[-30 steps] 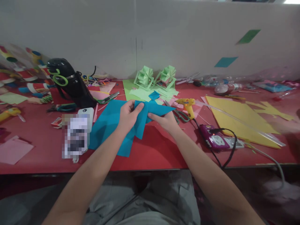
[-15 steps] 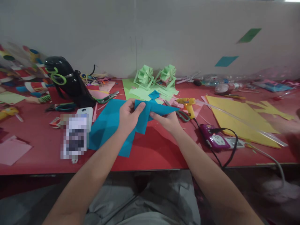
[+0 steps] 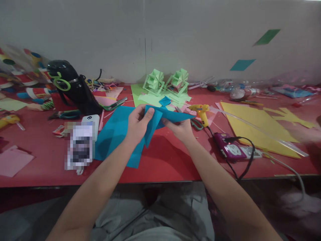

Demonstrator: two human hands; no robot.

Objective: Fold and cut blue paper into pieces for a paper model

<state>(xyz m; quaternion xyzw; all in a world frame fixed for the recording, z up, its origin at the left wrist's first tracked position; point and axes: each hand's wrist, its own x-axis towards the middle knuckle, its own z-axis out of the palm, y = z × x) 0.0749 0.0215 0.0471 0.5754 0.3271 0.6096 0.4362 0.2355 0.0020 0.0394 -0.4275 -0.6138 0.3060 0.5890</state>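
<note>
A folded piece of blue paper point(image 3: 173, 114) is held up between both hands above the red table point(image 3: 170, 160). My left hand point(image 3: 137, 123) pinches its left part, thumb on top. On the right, my right hand point(image 3: 179, 127) grips the paper from below, its thumb partly hidden under the fold. One flap hangs down beside my left thumb, and a pointed end reaches right over my right hand. A larger blue sheet point(image 3: 112, 134) lies flat on the table, partly under my left hand and forearm.
Behind the hands stand two light green folded paper shapes point(image 3: 155, 80). To the right are a yellow glue gun point(image 3: 202, 113), scissors point(image 3: 196, 124), a purple power box point(image 3: 229, 147) and yellow sheets point(image 3: 255, 127). A black case point(image 3: 72, 87) and a phone point(image 3: 81, 145) sit left.
The hanging flap of the blue paper has turned and now looks narrower and more pointed. My right thumb has slipped further beneath the paper. The surrounding objects have stayed put.
</note>
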